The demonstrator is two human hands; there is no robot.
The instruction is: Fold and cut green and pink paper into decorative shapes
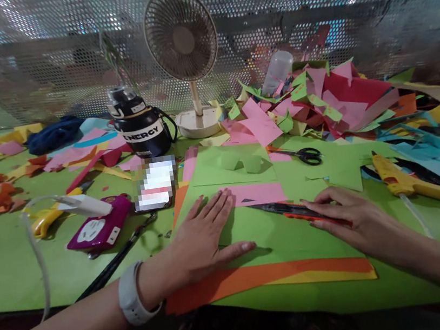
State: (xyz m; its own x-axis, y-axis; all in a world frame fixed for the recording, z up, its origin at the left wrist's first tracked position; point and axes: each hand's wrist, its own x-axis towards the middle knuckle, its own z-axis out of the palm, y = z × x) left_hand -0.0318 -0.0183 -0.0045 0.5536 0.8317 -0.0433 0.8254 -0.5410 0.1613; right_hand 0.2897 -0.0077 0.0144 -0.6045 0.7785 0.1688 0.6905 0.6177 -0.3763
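My left hand (209,235) lies flat on a green paper sheet (251,245), its fingers spread and the fingertips at the left end of a pink paper strip (265,192). Between the thumb and fingers of my right hand (345,215) is a red and black utility knife (300,210), its tip pointing left along the lower edge of the pink strip. Above the strip lies a green sheet (208,173) with two small curled green pieces (255,164) on it. Orange paper (228,284) shows below the green sheet, at the near edge.
Black scissors (309,156) lie behind my right hand, a yellow glue gun (414,181) to the right. A phone (155,182), a purple power strip (99,225), a bottle (141,127) and a fan (199,121) stand or lie left and behind. Paper scraps (328,95) pile at the back.
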